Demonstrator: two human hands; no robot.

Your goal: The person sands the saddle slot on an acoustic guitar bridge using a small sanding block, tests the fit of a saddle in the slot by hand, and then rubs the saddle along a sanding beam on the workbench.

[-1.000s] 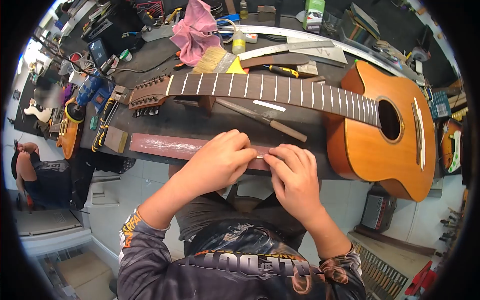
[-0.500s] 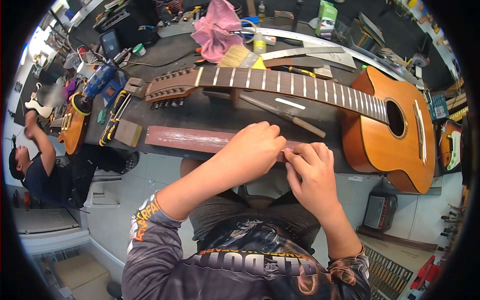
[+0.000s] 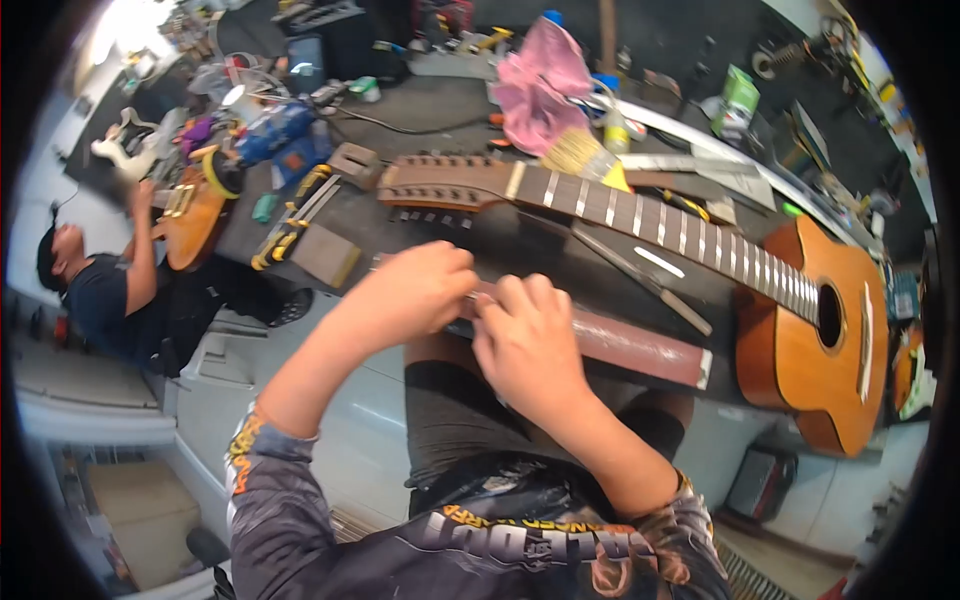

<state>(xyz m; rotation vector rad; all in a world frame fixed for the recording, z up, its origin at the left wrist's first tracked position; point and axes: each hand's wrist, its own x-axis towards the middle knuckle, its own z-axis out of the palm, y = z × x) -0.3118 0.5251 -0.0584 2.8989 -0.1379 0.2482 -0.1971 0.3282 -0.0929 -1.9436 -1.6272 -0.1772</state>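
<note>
A long reddish-brown strip that looks like sandpaper, streaked with white, lies along the bench's near edge. Over its left part, my left hand is closed, knuckles up, fingers bent down to the strip. My right hand is right beside it, thumb and fingers pinched together. Whatever small piece both hands pinch is hidden by the fingers. Behind the strip lies an acoustic guitar, face up, its neck reaching left to the headstock. A file-like tool with a handle rests between neck and strip.
A wide brush and a pink cloth lie behind the neck. Yellow-black tools, a block and a blue power tool are at left. Another person is at far left beside an orange guitar body.
Both hands have slid left along the strip, from its right end to its left part, still pinched. The strip's right end is now uncovered. The camera view has turned and tilted.
</note>
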